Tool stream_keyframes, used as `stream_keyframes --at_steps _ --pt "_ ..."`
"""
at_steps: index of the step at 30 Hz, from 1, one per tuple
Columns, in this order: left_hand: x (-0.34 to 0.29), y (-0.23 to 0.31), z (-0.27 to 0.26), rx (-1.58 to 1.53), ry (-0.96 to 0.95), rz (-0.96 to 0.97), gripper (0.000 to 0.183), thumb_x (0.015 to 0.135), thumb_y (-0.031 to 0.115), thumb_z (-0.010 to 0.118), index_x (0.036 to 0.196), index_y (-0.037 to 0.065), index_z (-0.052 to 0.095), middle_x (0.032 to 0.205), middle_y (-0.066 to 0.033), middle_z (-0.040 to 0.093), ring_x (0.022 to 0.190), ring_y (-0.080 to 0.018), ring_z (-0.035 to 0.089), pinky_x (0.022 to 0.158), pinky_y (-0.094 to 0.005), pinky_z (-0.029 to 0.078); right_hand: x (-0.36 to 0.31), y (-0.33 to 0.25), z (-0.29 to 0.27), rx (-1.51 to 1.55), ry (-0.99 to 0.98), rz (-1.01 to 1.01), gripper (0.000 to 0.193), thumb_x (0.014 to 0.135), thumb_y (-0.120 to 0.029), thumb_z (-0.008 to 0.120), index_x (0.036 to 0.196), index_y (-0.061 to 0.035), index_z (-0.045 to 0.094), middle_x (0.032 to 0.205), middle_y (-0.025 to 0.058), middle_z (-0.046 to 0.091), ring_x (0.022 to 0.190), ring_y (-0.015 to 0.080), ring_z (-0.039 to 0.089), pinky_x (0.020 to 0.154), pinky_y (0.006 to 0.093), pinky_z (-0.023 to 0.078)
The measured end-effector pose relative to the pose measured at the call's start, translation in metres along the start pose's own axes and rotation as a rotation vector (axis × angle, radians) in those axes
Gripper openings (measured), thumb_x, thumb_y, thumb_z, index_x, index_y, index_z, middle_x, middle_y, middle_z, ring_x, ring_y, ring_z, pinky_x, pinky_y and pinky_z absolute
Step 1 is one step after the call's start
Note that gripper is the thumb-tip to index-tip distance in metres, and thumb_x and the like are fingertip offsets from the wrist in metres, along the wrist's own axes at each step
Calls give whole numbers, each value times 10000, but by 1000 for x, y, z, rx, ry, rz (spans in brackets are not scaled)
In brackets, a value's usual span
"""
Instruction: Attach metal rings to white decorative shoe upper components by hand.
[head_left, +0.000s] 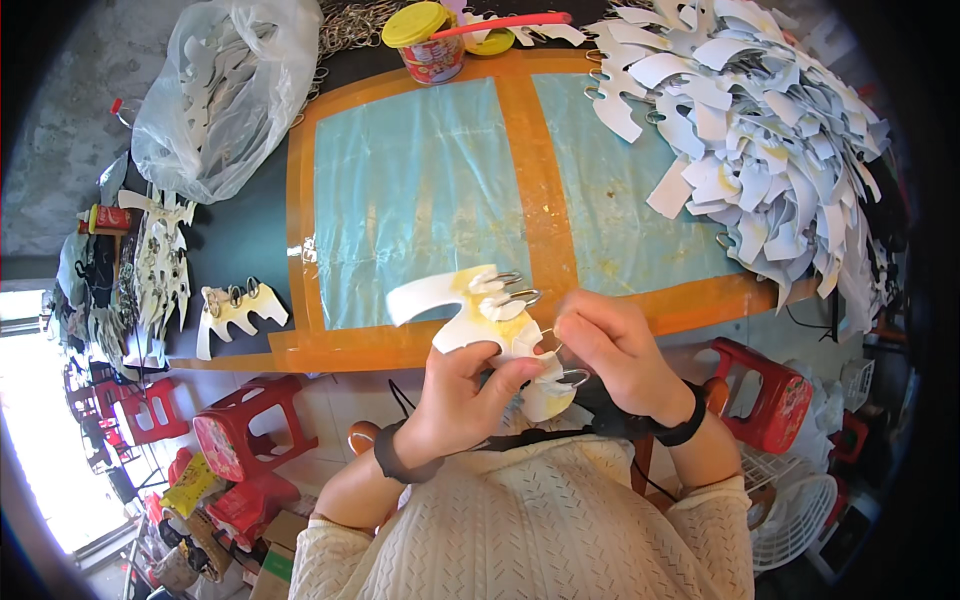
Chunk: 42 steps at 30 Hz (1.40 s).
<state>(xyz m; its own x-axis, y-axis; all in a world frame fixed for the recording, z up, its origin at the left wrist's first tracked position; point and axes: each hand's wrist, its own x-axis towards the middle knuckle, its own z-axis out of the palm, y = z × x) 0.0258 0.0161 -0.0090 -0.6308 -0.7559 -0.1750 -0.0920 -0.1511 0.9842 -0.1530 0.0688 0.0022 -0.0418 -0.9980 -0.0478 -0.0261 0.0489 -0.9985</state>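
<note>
- White scalloped cut-out piece with yellowish stains (480, 328) is held in front of the body, over the table's near edge as seen from above, with metal rings (520, 297) along it.
- Left hand (465, 395): thumb and fingers pinch the piece near its lower middle.
- Right hand (612, 350): fingertips are drawn close together just beside the piece, at a thin pale strand too small to make out clearly.
- Black wristbands (688, 415) circle both wrists.
- Teal sheet (420, 200) covers the table, bordered and divided by orange tape (540, 170).
- Similar ringed piece (240, 312) lies at the table's left near corner.
- Large pile of white cut-outs (765, 160) fills the right side.
- Clear plastic bag (225, 100) holding more pale pieces sits far left.
- Printed tub (435, 62) with a yellow lid stands at the far edge, a red stick (510, 24) beside it.
</note>
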Motion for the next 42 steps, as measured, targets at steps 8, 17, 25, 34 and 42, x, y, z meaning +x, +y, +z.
stream_keyframes --at_steps 8,17,25,34,42 --pt "4 -9 -3 -385 28 -101 141 856 109 676 853 -30 651 789 -51 624 711 -64 527 598 -251 437 1 7 12 190 51 76 260 971 -185 465 776 -17 499 629 -7 426 570 88 390 511 272 337" --pt "6 -2 5 5 18 -8 125 817 86 719 834 -23 660 748 -35 667 691 -44 560 569 -234 453 -2 7 12 -276 157 -236 128 873 -43 559 755 1 539 619 101 473 513 227 451 479 310 351" --pt "4 -4 3 12 -14 2 149 796 74 739 805 -47 652 772 -66 683 703 -49 568 563 -241 459 -3 3 11 -138 108 -151 134 894 -64 540 782 7 557 647 106 489 526 220 457 503 310 366" --pt "2 -13 -4 -439 -184 -6 581 902 429 586 1231 -43 505 1171 -79 589 1073 -122 524 895 -316 415 -1 0 -5 -365 54 -269 67 839 -34 592 780 -20 565 672 121 518 556 286 524 493 322 393" --pt "7 -2 -9 -751 -62 -305 492 942 410 527 1194 -12 541 1127 -99 603 1032 -147 558 906 -327 428 -7 0 -18 -669 -51 -449 133 718 -45 682 752 -65 555 661 82 490 567 269 520 470 349 389"
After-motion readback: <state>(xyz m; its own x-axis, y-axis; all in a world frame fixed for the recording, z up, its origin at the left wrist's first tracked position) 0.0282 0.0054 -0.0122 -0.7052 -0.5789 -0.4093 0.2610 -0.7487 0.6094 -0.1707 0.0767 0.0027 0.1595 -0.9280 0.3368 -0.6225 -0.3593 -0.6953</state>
